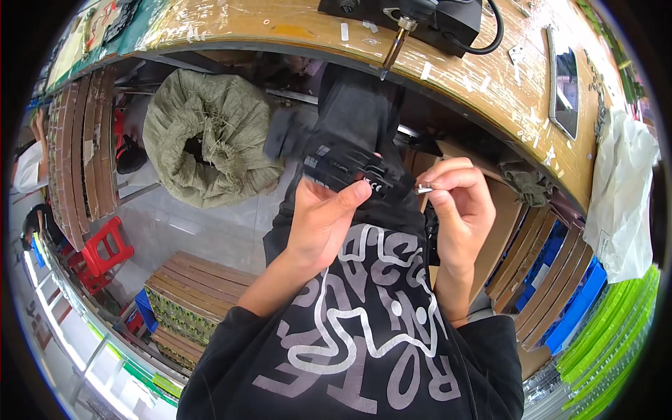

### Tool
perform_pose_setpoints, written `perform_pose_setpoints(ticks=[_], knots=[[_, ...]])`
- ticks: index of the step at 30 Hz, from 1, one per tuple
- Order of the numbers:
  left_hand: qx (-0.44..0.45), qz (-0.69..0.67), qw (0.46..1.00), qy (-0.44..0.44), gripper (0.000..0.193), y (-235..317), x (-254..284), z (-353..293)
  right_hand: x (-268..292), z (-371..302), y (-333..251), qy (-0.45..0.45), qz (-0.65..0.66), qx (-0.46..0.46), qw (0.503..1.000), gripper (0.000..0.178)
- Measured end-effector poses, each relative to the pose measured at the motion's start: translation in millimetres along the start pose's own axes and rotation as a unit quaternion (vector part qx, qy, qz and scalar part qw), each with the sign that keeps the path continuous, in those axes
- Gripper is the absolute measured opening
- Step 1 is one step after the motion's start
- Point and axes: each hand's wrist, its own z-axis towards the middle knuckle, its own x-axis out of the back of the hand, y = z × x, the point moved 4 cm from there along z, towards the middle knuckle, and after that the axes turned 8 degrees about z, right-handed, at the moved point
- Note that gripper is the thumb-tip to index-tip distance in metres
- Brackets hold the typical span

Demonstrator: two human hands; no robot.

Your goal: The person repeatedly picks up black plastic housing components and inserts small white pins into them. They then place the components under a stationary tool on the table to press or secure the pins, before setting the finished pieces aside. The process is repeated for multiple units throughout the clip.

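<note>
The left hand is clenched around a black plastic part, thumb lying across its near face, holding it up in front of the chest just below the bench edge. The right hand pinches a small metal piece between thumb and fingertips, touching the part's right end. The part looks rigid and light — best held by its body, as now; the metal piece is tiny, probably slippery and easy to drop. Above the part, a screwdriver tip hangs over the bench edge from a black unit. Left of the part sits a green sack; cardboard sheets stand to its right — nothing lies between the hands.
</note>
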Motion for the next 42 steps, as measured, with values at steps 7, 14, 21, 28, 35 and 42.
perform_pose_setpoints(ticks=[7, 14, 21, 28, 35, 42], knots=[[-0.059, 0.026, 0.998, -0.025, 0.028, 5.7, -9.9, -3.9, -4.2, -2.6, 0.6, 0.046, -0.020, 0.003, 0.999, 0.011], [-0.109, 0.019, 0.994, -0.023, 0.029, 4.1, -12.5, -4.4, -8.7, 0.0, -1.2, 0.061, -0.020, -0.033, 0.997, 0.011], [-0.155, 0.093, 0.983, -0.029, 0.028, 4.6, -9.9, -1.8, -8.2, 0.5, 0.7, 0.078, -0.040, -0.065, 0.994, 0.010], [-0.175, 0.103, 0.978, -0.039, 0.031, 2.6, -8.6, 0.1, -10.5, -0.9, 1.9, 0.104, -0.063, -0.023, 0.992, 0.010], [-0.193, 0.129, 0.971, -0.051, 0.031, 3.6, -7.4, 1.9, -12.0, -0.1, 4.4, 0.104, -0.080, -0.004, 0.991, 0.011], [-0.214, 0.113, 0.968, -0.072, 0.031, 2.8, -5.9, 1.9, -12.9, -0.8, 4.7, 0.099, -0.068, -0.028, 0.992, 0.010]])
